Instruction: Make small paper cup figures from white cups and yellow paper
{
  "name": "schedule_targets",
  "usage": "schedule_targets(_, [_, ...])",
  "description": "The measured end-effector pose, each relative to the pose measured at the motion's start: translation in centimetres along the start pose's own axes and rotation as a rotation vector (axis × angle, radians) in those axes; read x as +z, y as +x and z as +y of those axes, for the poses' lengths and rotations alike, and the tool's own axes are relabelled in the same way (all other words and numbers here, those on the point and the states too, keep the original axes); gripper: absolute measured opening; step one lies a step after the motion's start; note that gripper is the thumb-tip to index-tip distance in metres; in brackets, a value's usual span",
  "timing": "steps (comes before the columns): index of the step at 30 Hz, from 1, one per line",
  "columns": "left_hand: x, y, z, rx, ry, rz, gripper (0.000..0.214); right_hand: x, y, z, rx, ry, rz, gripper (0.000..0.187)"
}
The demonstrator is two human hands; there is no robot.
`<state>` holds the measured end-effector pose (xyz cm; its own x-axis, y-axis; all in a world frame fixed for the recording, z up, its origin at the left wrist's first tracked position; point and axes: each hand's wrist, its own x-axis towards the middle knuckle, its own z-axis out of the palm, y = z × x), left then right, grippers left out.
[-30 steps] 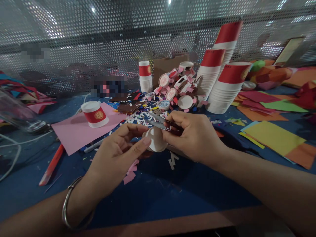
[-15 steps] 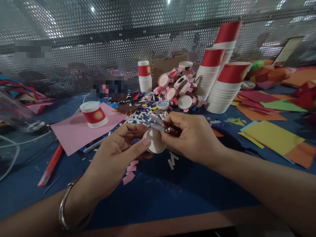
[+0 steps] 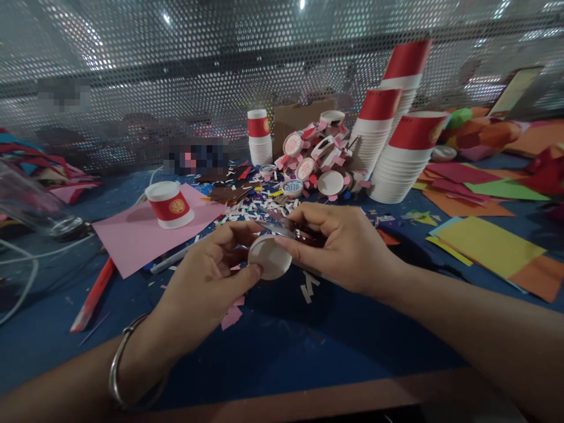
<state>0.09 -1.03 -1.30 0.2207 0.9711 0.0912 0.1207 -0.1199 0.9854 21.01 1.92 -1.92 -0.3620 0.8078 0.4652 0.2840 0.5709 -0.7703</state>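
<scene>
My left hand point(image 3: 207, 282) pinches a small white paper cup bottom point(image 3: 269, 257) between thumb and fingers, just above the blue table point(image 3: 282, 346). My right hand point(image 3: 341, 244) is closed round a pair of scissors point(image 3: 286, 226), whose blades point left over the cup piece and touch its upper edge. A metal bangle sits on my left wrist. White and pink paper snippets point(image 3: 311, 286) lie under and around both hands.
A cut-down red-and-white cup point(image 3: 170, 204) stands on a pink sheet point(image 3: 132, 235). Behind lie a heap of cut cup bottoms point(image 3: 315, 161), stacks of red-and-white cups point(image 3: 408, 153), coloured paper sheets point(image 3: 489, 244), a red pencil point(image 3: 92, 294) and a perforated metal screen.
The cup piece has dropped slightly and tilted so its round face shows more. My left fingers have curled tighter round it. The scissors blades lie lower on its edge.
</scene>
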Motion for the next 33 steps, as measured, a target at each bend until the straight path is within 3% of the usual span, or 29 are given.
schedule_targets(6, [-0.2, 0.3, -0.2, -0.044, 0.07, -0.02, 0.018, 0.0, 0.1, 0.3, 0.043, 0.009, -0.07, 0.021])
schedule_targets(14, [-0.4, -0.1, -0.7, -0.037, -0.049, 0.009, 0.021, -0.2, 0.2, 0.3, 0.028, 0.007, -0.105, 0.024])
schedule_targets(20, [-1.3, 0.1, 0.5, -0.075, -0.203, -0.139, 0.02, -0.4, 0.3, 0.2, 0.02, 0.131, -0.141, 0.024])
schedule_targets(26, [-3.1, 0.7, 0.8, -0.197, -0.182, -0.327, 0.02, -0.7, 0.1, -0.4, -0.006, 0.142, -0.158, 0.024])
schedule_targets(33, [-3.0, 0.7, 1.3, -0.21, -0.074, -0.292, 0.027, -0.8, 0.1, -0.6, 0.044, 0.175, -0.207, 0.03])
